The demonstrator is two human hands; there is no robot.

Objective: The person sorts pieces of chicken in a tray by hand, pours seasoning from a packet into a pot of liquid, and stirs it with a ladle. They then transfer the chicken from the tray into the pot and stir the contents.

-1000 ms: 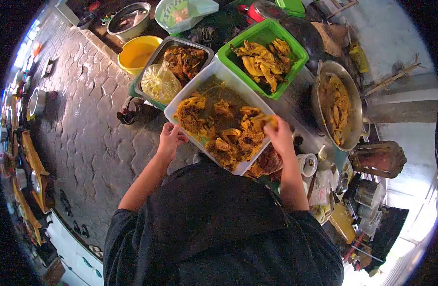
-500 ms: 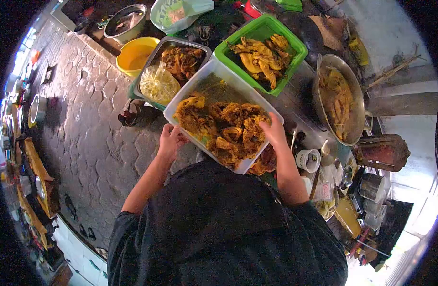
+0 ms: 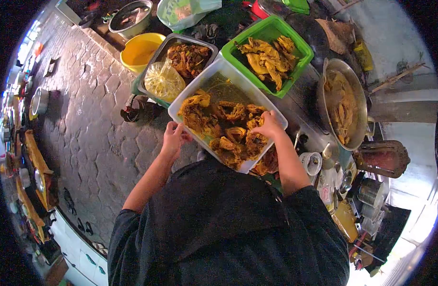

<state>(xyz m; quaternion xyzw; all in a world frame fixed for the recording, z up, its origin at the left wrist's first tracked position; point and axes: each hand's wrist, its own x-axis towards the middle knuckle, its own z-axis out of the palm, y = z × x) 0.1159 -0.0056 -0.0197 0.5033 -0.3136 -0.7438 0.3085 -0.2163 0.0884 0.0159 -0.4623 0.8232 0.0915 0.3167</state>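
I found my left hand [image 3: 173, 136] clenched on the near rim of the white tub [image 3: 224, 83], which sat on the surface between the metal tray [image 3: 153, 66], green tub [image 3: 300, 50] and wok [image 3: 340, 71]. My right hand [image 3: 266, 126] lay on the fried pieces [image 3: 228, 138], but I could not tell its grasp. It had moved inward from the rim.

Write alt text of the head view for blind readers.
From above, a person in a dark shirt holds the white tray by its edge with the left hand; the right hand rests on the fried pieces in it. A green tub of similar food stands beyond.
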